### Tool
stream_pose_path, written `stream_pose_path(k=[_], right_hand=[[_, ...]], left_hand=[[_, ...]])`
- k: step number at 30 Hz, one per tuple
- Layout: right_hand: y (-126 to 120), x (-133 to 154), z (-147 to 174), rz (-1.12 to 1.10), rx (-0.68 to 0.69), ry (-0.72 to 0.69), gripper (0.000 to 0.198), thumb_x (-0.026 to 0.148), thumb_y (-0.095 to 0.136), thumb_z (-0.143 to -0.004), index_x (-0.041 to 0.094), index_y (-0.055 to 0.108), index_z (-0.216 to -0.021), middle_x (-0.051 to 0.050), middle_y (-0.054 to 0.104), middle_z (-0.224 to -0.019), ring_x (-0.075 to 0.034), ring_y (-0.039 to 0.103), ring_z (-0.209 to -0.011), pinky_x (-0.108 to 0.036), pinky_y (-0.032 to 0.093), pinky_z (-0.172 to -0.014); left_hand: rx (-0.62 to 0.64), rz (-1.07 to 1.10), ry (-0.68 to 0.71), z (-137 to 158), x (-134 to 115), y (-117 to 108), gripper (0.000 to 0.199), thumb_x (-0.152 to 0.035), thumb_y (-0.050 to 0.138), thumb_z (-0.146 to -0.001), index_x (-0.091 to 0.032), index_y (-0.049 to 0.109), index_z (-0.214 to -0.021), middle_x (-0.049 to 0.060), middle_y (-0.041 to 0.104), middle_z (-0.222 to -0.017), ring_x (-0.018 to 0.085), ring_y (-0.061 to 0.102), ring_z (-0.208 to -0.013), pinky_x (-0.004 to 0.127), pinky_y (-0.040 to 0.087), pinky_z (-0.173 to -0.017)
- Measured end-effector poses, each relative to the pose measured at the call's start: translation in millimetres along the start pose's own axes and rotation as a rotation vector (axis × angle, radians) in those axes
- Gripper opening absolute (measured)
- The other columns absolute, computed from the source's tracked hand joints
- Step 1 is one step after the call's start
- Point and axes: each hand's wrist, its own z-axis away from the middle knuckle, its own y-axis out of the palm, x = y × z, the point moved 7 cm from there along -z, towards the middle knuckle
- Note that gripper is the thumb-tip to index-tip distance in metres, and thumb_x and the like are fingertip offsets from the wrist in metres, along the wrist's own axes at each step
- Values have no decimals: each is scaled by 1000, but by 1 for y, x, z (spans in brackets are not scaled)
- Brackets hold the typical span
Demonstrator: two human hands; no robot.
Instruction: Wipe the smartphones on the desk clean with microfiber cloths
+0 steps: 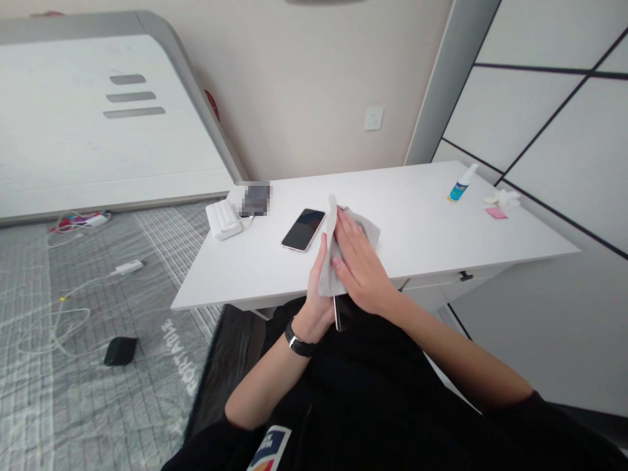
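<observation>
Left of middle, a phone (303, 230) lies flat, maybe to stay out of the way. In the middle, the left hand (316, 289) grips a thin shiny thing (337, 315), likely to keep it still. Gray cloth (330, 280) covers its top, pressed by the right hand (362, 271), flat with straight fingers.

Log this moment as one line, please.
left hand: supporting metal-edged device partly under grey cloth; right hand: flat on cloth; smartphone: screen up on white desk; blue-labelled bottle: on desk
</observation>
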Motion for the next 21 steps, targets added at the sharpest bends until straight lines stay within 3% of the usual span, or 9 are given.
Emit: stream_pose_path(k=[3, 7, 9, 13, 19, 21], right_hand=[[3, 6, 4, 18, -2, -2, 73, 26, 26, -104, 16, -14, -164, -11, 1, -174, -26, 0, -161, -55, 17, -131], [15, 30, 29, 68, 146, -207, 79, 34, 37, -103, 9, -7, -164, -17, 11, -172, -30, 2, -160, -57, 22, -128], [9, 22, 26, 87, 122, -189, 77, 40, 37, -105, 11, -2, -165, -15, 15, -172, -28, 4, -161, -56, 21, -129], [-11, -1, 3, 103, -56, -28, 69, 37, 24, -107, 10, -3, -165, -16, 11, -173, -26, 3, -161, -55, 15, -131], [17, 29, 28, 97, 116, -222, 80, 48, 35, -106, 8, -4, -164, -17, 15, -172, -29, 2, -161, -57, 20, -129], [12, 24, 28, 80, 80, -202, 79, 50, 32, -107, 11, -4, -165, -16, 17, -172, -29, 3, -161, -58, 20, -129]], left_hand=[[35, -7, 38, 2, -12, 7, 50, -53, 32, -108, -36, 48, -152, -6, 49, -158, 23, 31, -156, 45, 31, -129], [101, -50, 123, -2, -30, 11, 50, -56, 28, -108, -41, 46, -152, -7, 54, -154, 24, 33, -154, 48, 31, -127], [97, -104, 95, -2, -21, 11, 51, -56, 27, -107, -41, 48, -151, -9, 55, -152, 22, 32, -155, 46, 32, -128], [30, -155, 56, 1, -3, 6, 48, -48, 34, -106, -35, 53, -149, -10, 52, -154, 19, 26, -157, 38, 30, -130], [170, -87, 82, -3, -28, 8, 53, -59, 30, -106, -39, 44, -154, -5, 52, -156, 24, 32, -155, 46, 29, -129], [168, -97, 55, 1, -24, 10, 55, -58, 27, -107, -36, 44, -155, -3, 54, -154, 23, 32, -155, 45, 28, -130]])
